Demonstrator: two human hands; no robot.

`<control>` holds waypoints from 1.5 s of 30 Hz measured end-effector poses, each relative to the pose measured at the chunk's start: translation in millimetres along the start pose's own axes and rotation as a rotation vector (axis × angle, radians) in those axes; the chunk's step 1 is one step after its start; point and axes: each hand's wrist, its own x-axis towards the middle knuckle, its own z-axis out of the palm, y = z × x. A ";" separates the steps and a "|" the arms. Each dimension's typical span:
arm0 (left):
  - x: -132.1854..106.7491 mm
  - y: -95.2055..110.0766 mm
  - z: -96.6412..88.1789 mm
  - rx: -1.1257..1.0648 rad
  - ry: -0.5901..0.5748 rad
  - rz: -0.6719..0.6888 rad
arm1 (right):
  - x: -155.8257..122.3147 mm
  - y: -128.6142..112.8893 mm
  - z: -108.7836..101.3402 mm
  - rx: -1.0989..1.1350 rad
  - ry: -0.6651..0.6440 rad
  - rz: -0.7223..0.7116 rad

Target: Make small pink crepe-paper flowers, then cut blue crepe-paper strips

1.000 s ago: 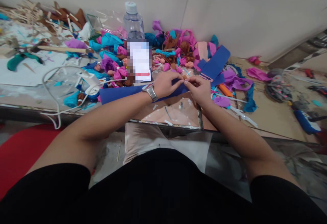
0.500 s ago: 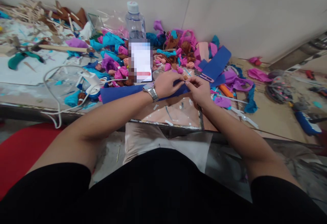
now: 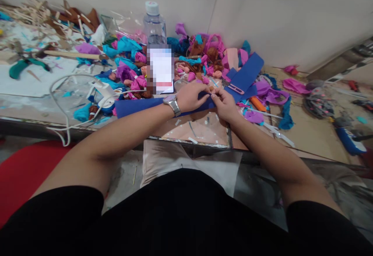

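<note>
A long dark blue crepe paper strip (image 3: 135, 107) stretches across the work surface and passes under my left wrist. Its right end is pinched in the fingertips of my left hand (image 3: 190, 97), which wears a metal-band watch (image 3: 173, 105). Close against those fingertips, my right hand (image 3: 225, 106) also pinches the strip with thumb and forefinger. The fold between the fingers is mostly hidden. Just beyond my right hand lie a small pink-handled tool (image 3: 235, 88) and a wider piece of blue crepe paper (image 3: 247, 73).
A lit phone (image 3: 161, 69) stands before a plastic bottle (image 3: 154, 28). Crumpled coloured paper pieces (image 3: 128, 46) heap along the wall. Green-handled pliers (image 3: 20, 69), a white cable (image 3: 62, 112) and wooden sticks (image 3: 32, 14) are on the left; an orange-handled cutter (image 3: 257, 103) lies right.
My right hand has shifted slightly left, and its fingers have changed their pinch on the strip. My left hand stays nearly in place.
</note>
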 end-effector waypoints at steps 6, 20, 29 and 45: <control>-0.1 -1.8 0.1 -0.021 0.007 -0.012 | -0.4 -3.6 0.1 0.030 0.028 0.033; 3.5 -6.6 -6.8 -0.162 -0.008 -0.109 | 3.3 -1.3 -9.7 -0.100 0.049 -0.007; 5.2 -8.2 -7.2 -0.288 -0.054 -0.161 | 1.5 -8.9 -10.2 -0.147 0.029 -0.036; 6.8 -4.9 -8.8 -0.335 -0.095 -0.125 | 0.0 -9.7 -9.6 -0.085 0.060 -0.068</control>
